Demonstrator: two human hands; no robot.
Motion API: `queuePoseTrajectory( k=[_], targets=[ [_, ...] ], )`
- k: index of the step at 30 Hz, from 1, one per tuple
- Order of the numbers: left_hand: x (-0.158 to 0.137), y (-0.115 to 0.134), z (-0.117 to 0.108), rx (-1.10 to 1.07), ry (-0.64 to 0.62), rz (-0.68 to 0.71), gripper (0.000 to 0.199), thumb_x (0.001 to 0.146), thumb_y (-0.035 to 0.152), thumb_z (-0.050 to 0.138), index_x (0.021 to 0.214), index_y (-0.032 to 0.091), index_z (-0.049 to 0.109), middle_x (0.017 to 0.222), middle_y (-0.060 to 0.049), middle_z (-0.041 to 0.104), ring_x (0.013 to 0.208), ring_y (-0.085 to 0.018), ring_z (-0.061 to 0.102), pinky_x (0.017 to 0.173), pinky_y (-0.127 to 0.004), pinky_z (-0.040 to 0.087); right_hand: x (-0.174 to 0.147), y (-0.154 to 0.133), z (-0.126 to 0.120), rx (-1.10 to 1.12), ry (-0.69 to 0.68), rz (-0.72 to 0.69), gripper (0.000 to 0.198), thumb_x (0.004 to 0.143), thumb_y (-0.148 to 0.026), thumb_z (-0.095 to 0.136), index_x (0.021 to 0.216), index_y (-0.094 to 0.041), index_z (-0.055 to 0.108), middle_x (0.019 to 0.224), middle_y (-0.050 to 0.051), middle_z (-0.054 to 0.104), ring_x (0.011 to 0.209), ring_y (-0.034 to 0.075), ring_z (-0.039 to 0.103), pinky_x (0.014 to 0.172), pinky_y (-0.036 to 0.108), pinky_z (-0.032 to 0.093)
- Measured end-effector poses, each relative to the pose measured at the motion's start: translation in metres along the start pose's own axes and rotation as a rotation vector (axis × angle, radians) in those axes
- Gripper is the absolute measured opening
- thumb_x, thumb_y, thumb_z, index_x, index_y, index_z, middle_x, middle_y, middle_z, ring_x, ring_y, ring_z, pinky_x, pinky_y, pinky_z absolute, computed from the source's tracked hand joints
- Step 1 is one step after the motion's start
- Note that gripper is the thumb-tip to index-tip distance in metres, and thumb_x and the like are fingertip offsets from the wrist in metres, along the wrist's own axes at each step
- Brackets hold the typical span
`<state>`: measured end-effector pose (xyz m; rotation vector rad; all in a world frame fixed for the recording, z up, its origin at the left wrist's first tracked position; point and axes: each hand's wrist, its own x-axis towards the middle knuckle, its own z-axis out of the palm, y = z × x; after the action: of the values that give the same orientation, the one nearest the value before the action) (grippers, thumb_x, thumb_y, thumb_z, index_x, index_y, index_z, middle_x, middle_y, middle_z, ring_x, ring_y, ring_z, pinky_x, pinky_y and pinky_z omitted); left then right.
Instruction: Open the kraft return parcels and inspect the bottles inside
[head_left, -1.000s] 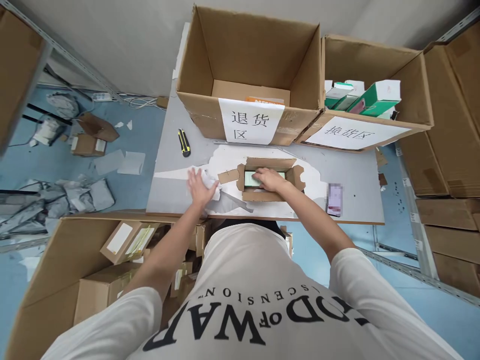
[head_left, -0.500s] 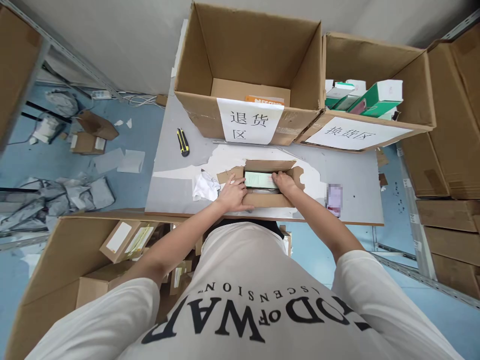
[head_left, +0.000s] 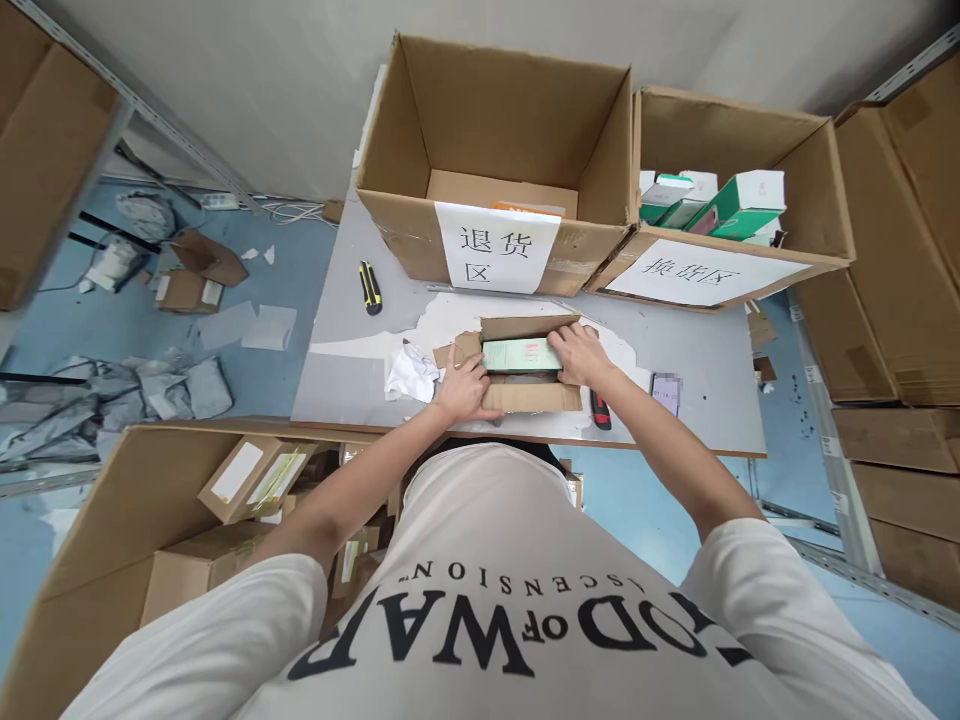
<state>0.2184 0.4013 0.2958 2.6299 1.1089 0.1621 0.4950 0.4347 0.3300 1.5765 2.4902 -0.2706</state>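
Observation:
A small open cardboard box (head_left: pixel 531 398) sits on the table in front of me, its flaps folded out. Inside it lies a light green carton (head_left: pixel 517 355) with small print. My left hand (head_left: pixel 461 388) grips the left end of the cardboard box, thumb stretched along its front flap. The fingers of my right hand (head_left: pixel 579 355) are closed round the right end of the green carton; its fingertips are partly hidden. Just below my right wrist lies a red and black utility knife (head_left: pixel 600 410). Crumpled white paper (head_left: pixel 412 372) rests left of my left hand.
Two large labelled cardboard boxes stand at the table's back: the left one (head_left: pixel 405 235) holds an orange item, the right one (head_left: pixel 817 250) several green and white cartons. A yellow utility knife (head_left: pixel 369 287) and a phone (head_left: pixel 666 392) lie on the table (head_left: pixel 337 385). A bin (head_left: pixel 112 520) of parcels is at lower left.
My right hand has moved up and away from me, and the carton's right end sits slightly higher. The red utility knife has come into view beneath my wrist. My left hand stays at the box's left end.

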Motion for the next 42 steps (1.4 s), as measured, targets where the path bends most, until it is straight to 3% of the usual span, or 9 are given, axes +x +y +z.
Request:
queuePoseTrajectory(
  k=[7,10,14,19,25,29,32,37,42],
  targets=[
    [0.012,0.004,0.002,-0.002,0.040,-0.002,0.048,0.073,0.062,0.061,0.091,0.018,0.073,0.099,-0.015,0.068,0.126,-0.040,0.046,0.112,-0.072,-0.004,-0.005,-0.002,0.012,0.519,0.246,0.050,0.051,0.069,-0.032,0.067,0.111,-0.018,0.043,0.123,0.014,0.053,0.110,0.027,0.051,0.093,0.039,0.042],
    [0.011,0.005,0.003,0.003,0.054,-0.007,0.050,0.075,0.062,0.060,0.095,0.017,0.073,0.104,-0.016,0.067,0.127,-0.041,0.045,0.110,-0.074,-0.007,-0.004,-0.009,0.021,0.544,0.302,0.001,0.048,0.076,-0.038,0.066,0.114,-0.018,0.046,0.135,0.017,0.045,0.125,0.029,0.044,0.101,0.042,0.039],
    [0.005,0.002,0.005,0.012,-0.006,0.054,0.056,0.068,0.063,0.067,0.101,0.017,0.071,0.107,-0.017,0.068,0.129,-0.043,0.042,0.109,-0.075,-0.008,-0.005,-0.013,0.024,0.488,0.220,-0.151,0.059,0.079,-0.036,0.065,0.131,-0.017,0.046,0.144,0.019,0.035,0.131,0.032,0.039,0.106,0.047,0.037],
    [0.010,-0.003,0.012,0.028,0.020,0.020,0.024,0.077,0.025,0.064,0.099,0.020,0.071,0.103,-0.015,0.070,0.128,-0.038,0.046,0.111,-0.075,-0.003,0.004,-0.017,0.017,0.505,0.237,-0.156,0.057,0.077,-0.022,0.060,0.133,-0.018,0.049,0.136,0.015,0.041,0.122,0.027,0.049,0.100,0.040,0.043],
    [0.033,-0.022,0.023,-0.024,0.123,-0.061,0.035,0.087,0.009,0.039,0.088,0.021,0.072,0.094,-0.011,0.070,0.127,-0.029,0.051,0.113,-0.072,0.001,-0.002,-0.006,-0.035,0.459,0.348,-0.138,0.057,0.074,-0.025,0.064,0.130,-0.019,0.054,0.132,0.015,0.044,0.120,0.030,0.049,0.098,0.042,0.045],
    [0.054,-0.042,0.017,-0.074,0.144,-0.088,0.038,0.086,0.006,0.036,0.089,0.021,0.070,0.099,-0.011,0.070,0.132,-0.028,0.047,0.114,-0.071,-0.002,-0.043,0.008,-0.089,0.440,0.433,-0.042,0.064,0.074,-0.032,0.068,0.135,-0.026,0.050,0.136,0.014,0.042,0.124,0.036,0.045,0.089,0.047,0.050],
    [0.067,-0.052,0.007,-0.140,0.139,-0.118,0.031,0.084,0.007,0.043,0.096,0.019,0.069,0.113,-0.012,0.068,0.137,-0.029,0.041,0.115,-0.069,-0.005,-0.084,0.006,-0.108,0.424,0.409,-0.010,0.065,0.073,-0.036,0.070,0.134,-0.028,0.052,0.135,0.015,0.043,0.125,0.039,0.045,0.086,0.051,0.051],
    [0.070,-0.055,-0.007,-0.149,0.123,-0.107,0.041,0.078,0.024,0.062,0.119,0.017,0.062,0.142,-0.016,0.051,0.146,-0.034,0.024,0.117,-0.065,-0.002,-0.122,-0.025,-0.064,0.480,0.336,-0.165,0.054,0.074,-0.031,0.067,0.127,-0.029,0.058,0.136,0.014,0.044,0.125,0.033,0.048,0.096,0.049,0.048],
    [0.056,-0.046,-0.017,-0.122,0.151,-0.147,0.067,0.077,0.029,0.066,0.139,0.019,0.046,0.155,-0.016,0.033,0.149,-0.035,0.012,0.116,-0.064,-0.002,-0.099,-0.052,0.020,0.525,0.286,-0.234,0.053,0.073,-0.018,0.063,0.125,-0.024,0.058,0.130,0.014,0.047,0.120,0.027,0.051,0.096,0.043,0.049]
  ],
)
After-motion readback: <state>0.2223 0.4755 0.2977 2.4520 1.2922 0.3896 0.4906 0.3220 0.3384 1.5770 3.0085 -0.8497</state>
